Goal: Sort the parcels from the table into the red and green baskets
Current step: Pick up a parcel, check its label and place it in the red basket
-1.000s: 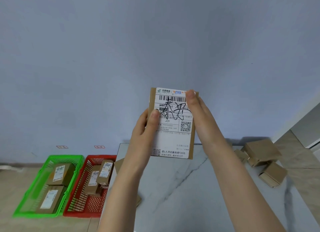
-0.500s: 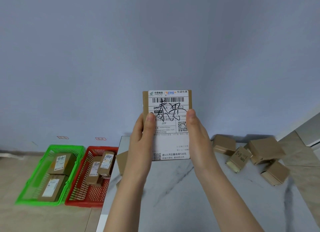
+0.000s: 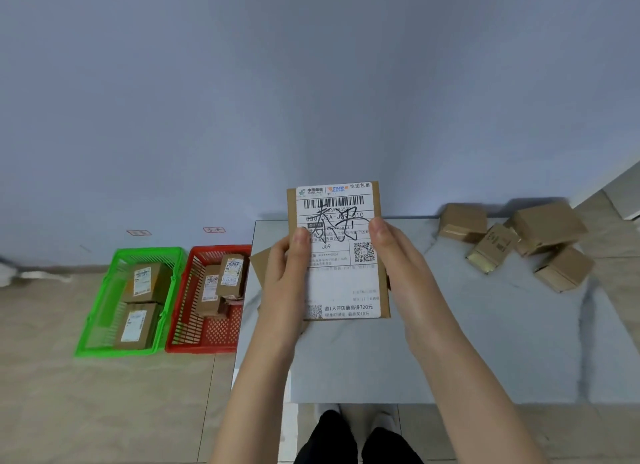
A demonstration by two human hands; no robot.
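Both hands hold one brown parcel (image 3: 341, 280) upright above the marble table (image 3: 450, 352), its white shipping label with black handwriting facing me. My left hand (image 3: 285, 283) grips its left edge, thumb on the label. My right hand (image 3: 398, 266) grips its right edge, thumb on the front. On the floor to the left stand a green basket (image 3: 104, 311) holding two labelled parcels and a red basket (image 3: 180, 311) holding several. Several brown parcels (image 3: 519, 241) lie in a cluster at the table's far right.
Another brown parcel (image 3: 258, 266) peeks out behind my left hand at the table's left edge. The wall runs close behind the table and baskets, with two small floor-level tags (image 3: 214, 229) above the baskets. My feet show below the table's near edge.
The view has tilted downward, so the table, baskets and my legs show more. The parcel has come lower toward the table, and my right thumb has slid from its top corner to mid-edge.
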